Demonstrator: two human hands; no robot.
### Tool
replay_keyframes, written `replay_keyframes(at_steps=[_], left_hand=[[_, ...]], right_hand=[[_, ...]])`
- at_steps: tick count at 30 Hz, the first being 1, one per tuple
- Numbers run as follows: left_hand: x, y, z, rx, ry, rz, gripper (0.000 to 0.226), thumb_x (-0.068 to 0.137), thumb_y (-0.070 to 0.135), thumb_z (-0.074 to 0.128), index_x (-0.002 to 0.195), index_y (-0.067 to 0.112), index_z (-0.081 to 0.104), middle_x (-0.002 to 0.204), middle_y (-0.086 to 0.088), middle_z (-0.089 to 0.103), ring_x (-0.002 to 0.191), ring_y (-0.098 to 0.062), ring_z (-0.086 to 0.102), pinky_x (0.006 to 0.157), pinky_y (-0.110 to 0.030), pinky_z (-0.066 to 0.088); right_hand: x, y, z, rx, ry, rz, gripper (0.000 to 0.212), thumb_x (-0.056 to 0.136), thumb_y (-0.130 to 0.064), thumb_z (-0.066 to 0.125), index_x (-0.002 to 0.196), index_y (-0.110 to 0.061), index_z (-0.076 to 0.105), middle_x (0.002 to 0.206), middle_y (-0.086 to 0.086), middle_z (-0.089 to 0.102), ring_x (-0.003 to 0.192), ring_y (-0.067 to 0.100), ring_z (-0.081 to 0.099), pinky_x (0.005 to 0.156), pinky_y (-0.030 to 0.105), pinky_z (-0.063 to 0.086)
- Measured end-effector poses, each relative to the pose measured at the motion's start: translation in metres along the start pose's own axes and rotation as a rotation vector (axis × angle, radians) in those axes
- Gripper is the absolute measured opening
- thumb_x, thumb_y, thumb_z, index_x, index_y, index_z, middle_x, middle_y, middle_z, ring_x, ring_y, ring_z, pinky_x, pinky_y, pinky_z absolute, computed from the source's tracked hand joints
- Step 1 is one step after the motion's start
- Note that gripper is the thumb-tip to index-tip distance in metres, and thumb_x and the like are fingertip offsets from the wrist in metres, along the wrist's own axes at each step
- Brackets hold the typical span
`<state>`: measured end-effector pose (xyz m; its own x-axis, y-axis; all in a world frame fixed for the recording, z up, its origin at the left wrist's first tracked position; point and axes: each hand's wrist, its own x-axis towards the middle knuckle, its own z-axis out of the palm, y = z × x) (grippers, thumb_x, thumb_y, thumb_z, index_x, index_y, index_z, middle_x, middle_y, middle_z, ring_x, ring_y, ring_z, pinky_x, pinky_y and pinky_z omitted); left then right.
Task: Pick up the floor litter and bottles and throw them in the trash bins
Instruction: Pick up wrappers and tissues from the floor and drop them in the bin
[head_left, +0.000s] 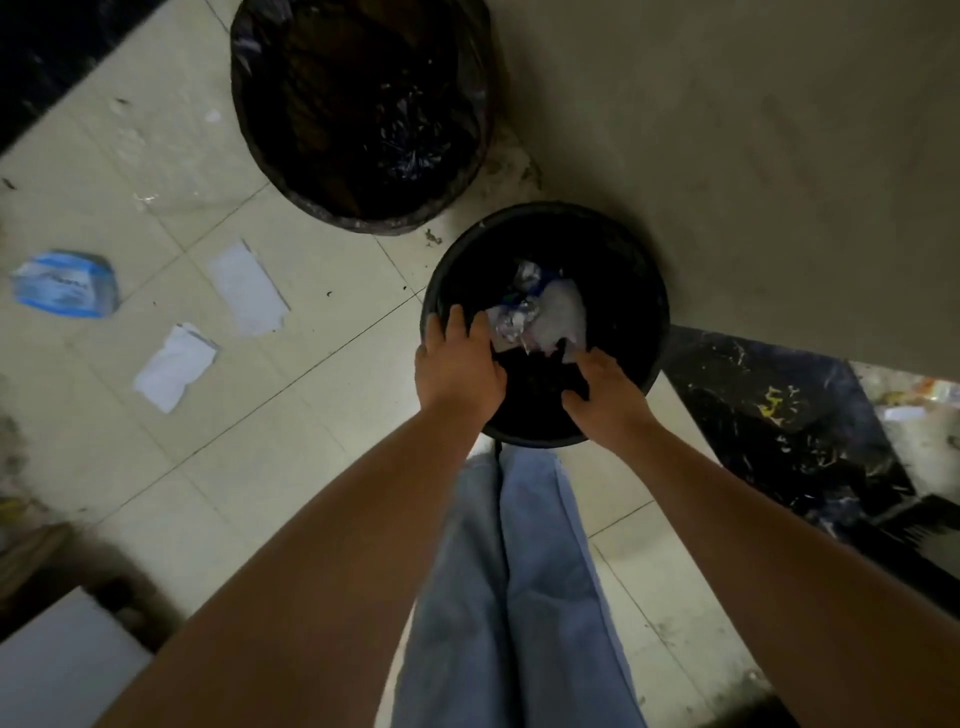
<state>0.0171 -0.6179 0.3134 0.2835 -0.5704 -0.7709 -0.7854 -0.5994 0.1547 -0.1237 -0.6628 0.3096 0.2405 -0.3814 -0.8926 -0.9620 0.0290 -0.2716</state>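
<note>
Both my hands hover over the small black trash bin (644, 280) in front of my legs. My left hand (460, 364) is at its near-left rim, fingers spread and pointing down, holding nothing. My right hand (605, 387) is over the near side, fingers apart. Crumpled white paper and a plastic bottle (540, 312) lie inside the bin just beyond my fingertips. A larger bin with a black bag liner (363, 109) stands further back. On the tiles to the left lie two white paper pieces (249, 291) (174, 366) and a blue-and-white plastic wrapper (65, 286).
A plain wall (753, 130) rises behind the small bin. A dark marble threshold (789, 415) runs along the right. A white box (57, 670) and some brown debris sit at the lower left. My light blue trousers (519, 571) are below the bin.
</note>
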Motion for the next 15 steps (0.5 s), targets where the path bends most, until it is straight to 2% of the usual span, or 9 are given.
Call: replay_keyframes(at_steps=[2, 4, 8, 12, 15], left_hand=[[-0.004, -0.017, -0.008, 0.051, 0.031, 0.035, 0.057, 0.098, 0.024, 0.040, 0.149, 0.018, 0.017, 0.160, -0.008, 0.010, 0.148, -0.031, 0.003, 0.120, -0.040, 0.016], [-0.012, -0.036, -0.020, 0.129, 0.057, 0.052, 0.054, 0.101, 0.026, 0.033, 0.150, 0.018, 0.012, 0.161, -0.005, 0.006, 0.149, -0.028, -0.003, 0.122, -0.040, 0.009], [-0.034, -0.081, -0.051, 0.218, 0.131, -0.033, 0.058, 0.103, 0.036, 0.025, 0.151, 0.016, 0.000, 0.161, -0.006, -0.007, 0.148, -0.026, -0.012, 0.122, -0.040, -0.001], [-0.055, -0.143, -0.084, 0.183, 0.197, -0.178, 0.061, 0.102, 0.038, 0.027, 0.151, 0.013, 0.000, 0.161, -0.010, -0.009, 0.148, -0.028, -0.012, 0.122, -0.042, -0.001], [-0.064, -0.203, -0.105, 0.115, 0.232, -0.288, 0.061, 0.101, 0.037, 0.029, 0.151, 0.012, 0.002, 0.161, -0.012, -0.007, 0.148, -0.029, -0.011, 0.122, -0.042, 0.001]], right_hand=[[0.003, -0.008, 0.002, -0.128, 0.000, -0.008, 0.058, 0.096, -0.023, 0.041, 0.147, -0.013, 0.015, 0.158, 0.013, 0.012, 0.146, 0.032, 0.009, 0.118, 0.041, 0.020], [0.000, -0.023, 0.000, -0.262, 0.076, -0.051, 0.058, 0.097, -0.031, 0.036, 0.148, -0.013, 0.014, 0.158, 0.013, 0.011, 0.146, 0.032, 0.006, 0.119, 0.044, 0.017], [-0.017, -0.082, -0.013, -0.419, 0.199, -0.218, 0.066, 0.094, -0.049, 0.028, 0.148, -0.014, 0.012, 0.159, 0.015, 0.005, 0.147, 0.032, 0.001, 0.120, 0.048, 0.009], [-0.030, -0.166, -0.018, -0.464, 0.261, -0.400, 0.069, 0.094, -0.048, 0.035, 0.148, -0.012, 0.013, 0.159, 0.015, 0.002, 0.148, 0.031, -0.001, 0.120, 0.048, 0.005], [-0.027, -0.234, -0.003, -0.504, 0.293, -0.514, 0.065, 0.095, -0.039, 0.039, 0.148, -0.010, 0.014, 0.159, 0.016, 0.002, 0.148, 0.030, -0.001, 0.120, 0.047, 0.003]])
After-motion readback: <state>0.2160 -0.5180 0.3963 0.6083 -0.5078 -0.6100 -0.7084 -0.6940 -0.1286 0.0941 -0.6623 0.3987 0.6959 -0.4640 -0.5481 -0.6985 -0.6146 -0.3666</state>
